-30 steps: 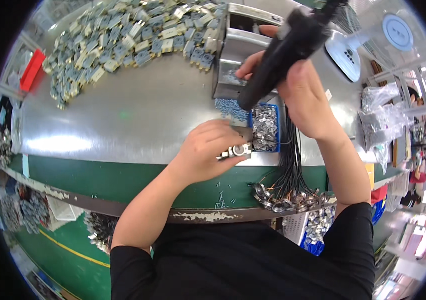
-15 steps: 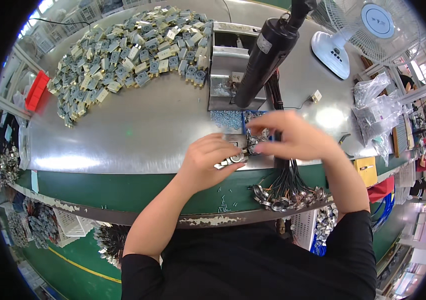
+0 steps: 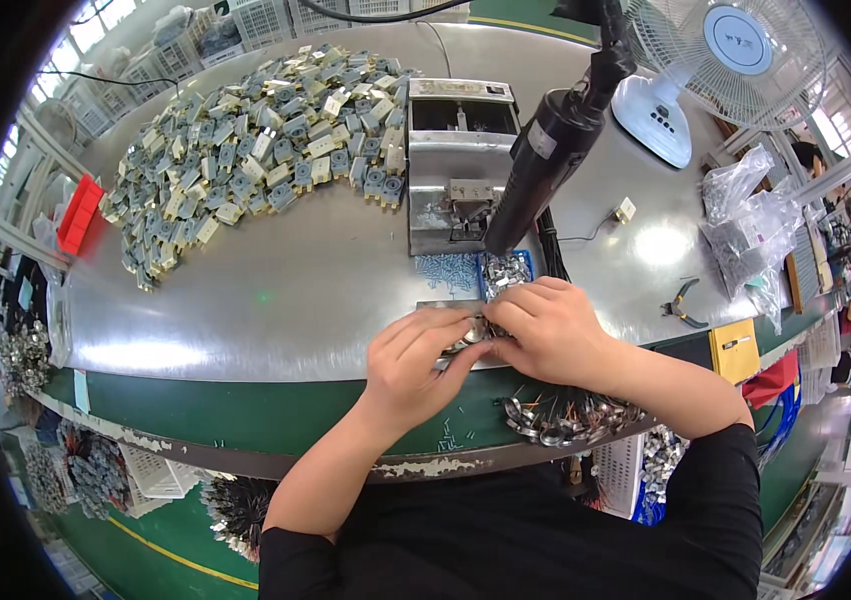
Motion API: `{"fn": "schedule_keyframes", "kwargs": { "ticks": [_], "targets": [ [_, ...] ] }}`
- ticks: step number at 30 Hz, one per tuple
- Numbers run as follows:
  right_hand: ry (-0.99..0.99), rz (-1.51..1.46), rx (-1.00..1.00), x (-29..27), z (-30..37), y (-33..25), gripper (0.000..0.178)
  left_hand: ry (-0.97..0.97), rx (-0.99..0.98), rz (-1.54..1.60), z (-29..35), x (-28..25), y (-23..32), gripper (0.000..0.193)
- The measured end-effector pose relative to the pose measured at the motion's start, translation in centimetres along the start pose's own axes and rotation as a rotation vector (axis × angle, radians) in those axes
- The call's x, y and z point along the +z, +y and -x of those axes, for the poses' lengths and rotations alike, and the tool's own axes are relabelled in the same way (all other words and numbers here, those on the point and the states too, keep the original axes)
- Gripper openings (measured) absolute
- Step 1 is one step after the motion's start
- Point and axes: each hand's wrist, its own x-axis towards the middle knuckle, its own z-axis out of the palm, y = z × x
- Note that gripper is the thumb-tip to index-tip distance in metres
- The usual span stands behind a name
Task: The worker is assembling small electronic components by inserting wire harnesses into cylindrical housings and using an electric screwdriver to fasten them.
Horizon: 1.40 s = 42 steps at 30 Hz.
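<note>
Item 1: small metal part with a round face [image 3: 471,332], one, lying between the hands.
Item 2: left hand [image 3: 414,358], curled around the part's left side, grasping it.
Item 3: right hand [image 3: 552,333], fingertips bunched at the part's right end; I cannot tell whether they pinch a piece of their own.
Handling, my estimate: light, stiff, smooth enough to slip, hardly fragile; I would hold it by the side edges, clear of the round face.
Item 4: metal clips [image 3: 506,272], many, in a box just beyond the right fingers.
Item 5: blue screws [image 3: 446,271], loose, beyond the left fingertips.
Item 6: metal rings [image 3: 556,430] on dark leads, just bodyward of the right hand.
Item 7: black driver [image 3: 536,180], tilted, beyond the right hand.
Item 8: pliers [image 3: 686,303], well right of the right hand.
Item 9: grey and cream parts [image 3: 266,150], heaped far beyond the left hand.
</note>
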Motion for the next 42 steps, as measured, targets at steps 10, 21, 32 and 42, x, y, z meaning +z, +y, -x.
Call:
{"fn": "schedule_keyframes", "kwargs": {
  "ticks": [10, 21, 32, 42],
  "targets": [
    [0.071, -0.256, 0.021, 0.6, -0.2, 0.3, 0.051, -0.058, 0.062, -0.025, -1.0, -1.1, -0.4, 0.034],
    [0.065, -0.288, 0.117, 1.4, 0.1, 0.0, 0.047, -0.010, 0.012, -0.050, -0.6, -0.6, 0.2, 0.035],
    [0.816, -0.574, 0.490, -4.9, -4.1, 9.5, 0.038, -0.359, 0.162, 0.322, 0.7, 0.6, 1.5, 0.045],
    [0.104, -0.104, 1.127, -0.7, 0.4, 30.0, 0.056, -0.592, 0.157, 0.355, 3.0, 2.4, 2.4, 0.036]
  ]
}}
